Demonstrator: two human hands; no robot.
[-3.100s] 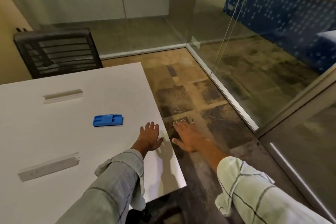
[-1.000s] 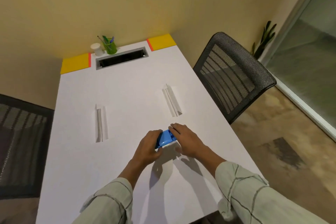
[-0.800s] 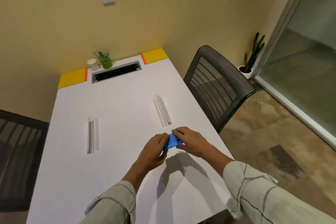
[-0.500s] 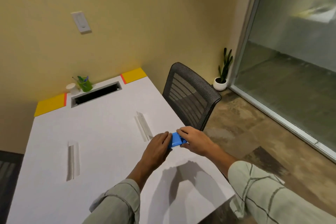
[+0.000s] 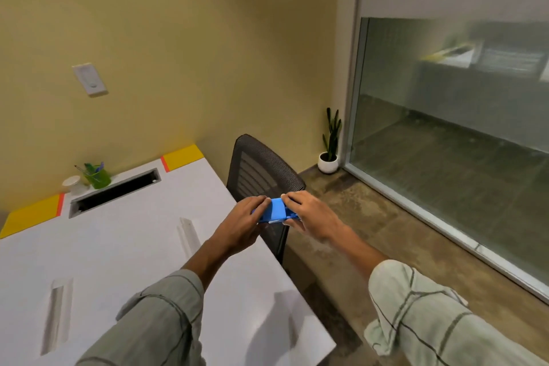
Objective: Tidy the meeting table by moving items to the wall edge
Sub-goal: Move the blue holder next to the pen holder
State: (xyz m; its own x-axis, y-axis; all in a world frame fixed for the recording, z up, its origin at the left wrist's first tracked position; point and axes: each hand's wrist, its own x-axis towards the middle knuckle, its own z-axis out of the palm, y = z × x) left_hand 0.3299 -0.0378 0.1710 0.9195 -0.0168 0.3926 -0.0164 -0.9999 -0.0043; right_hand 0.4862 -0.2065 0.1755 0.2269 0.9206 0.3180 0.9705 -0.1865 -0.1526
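Observation:
A flat blue plastic block [image 5: 275, 209] is held in the air between both my hands, over the right edge of the white meeting table [image 5: 124, 249]. My left hand [image 5: 242, 224] grips its left end and my right hand [image 5: 306, 215] grips its right end. At the table's wall end sit a green pen cup [image 5: 98, 177] and a small white cup [image 5: 72, 183], next to a yellow strip [image 5: 182, 156] along the wall edge.
A black mesh chair [image 5: 261, 178] stands against the table's right side, just beyond my hands. A cable slot [image 5: 116, 192] opens near the wall end. Two white strips [image 5: 188, 236] [image 5: 56, 313] lie on the table. A potted plant [image 5: 329, 147] and glass wall are at right.
The blue block went from lying on the table to being lifted in both hands. My hands have carried it up and rightward, and my view has swung toward the wall and glass.

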